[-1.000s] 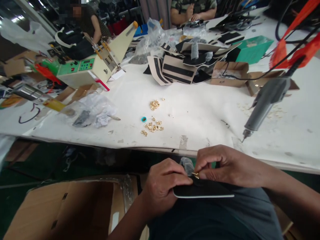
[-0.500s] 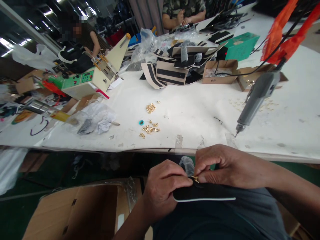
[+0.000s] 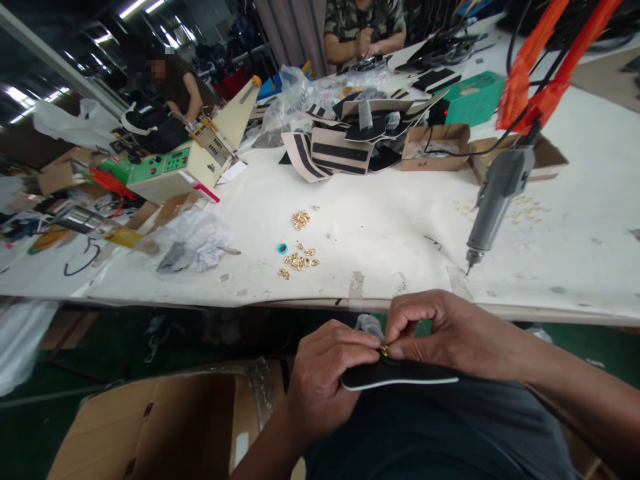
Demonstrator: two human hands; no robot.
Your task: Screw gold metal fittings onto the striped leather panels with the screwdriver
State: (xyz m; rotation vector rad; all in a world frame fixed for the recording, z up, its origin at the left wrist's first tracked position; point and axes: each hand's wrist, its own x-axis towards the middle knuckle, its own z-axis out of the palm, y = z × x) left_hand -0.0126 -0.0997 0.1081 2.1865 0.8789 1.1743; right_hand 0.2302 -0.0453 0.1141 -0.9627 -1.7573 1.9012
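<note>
My left hand [image 3: 333, 363] grips the left part of a black panel [image 3: 405, 375] with a pale edge, held above my lap. At the panel's upper edge, a small gold metal fitting [image 3: 385, 350] is pinched in the fingertips of my right hand [image 3: 430, 330]. The left fingertips press close beside that fitting. Behind the panel's top edge shows a piece of clear plastic wrap [image 3: 369, 325]. How the fitting sits in the panel is hidden by my fingers.
Gold fittings [image 3: 301, 261] lie in piles on the white table [image 3: 370, 220]. A grey electric screwdriver [image 3: 495, 200] hangs at right. Black-and-beige panels [image 3: 343, 150] and small cardboard boxes [image 3: 435, 147] stand farther back. An open carton [image 3: 150, 427] is at lower left. Two people sit beyond.
The panel has tilted slightly and risen a little. My right fingertips have shifted slightly left with the gold fitting. The hanging screwdriver appears a bit farther left.
</note>
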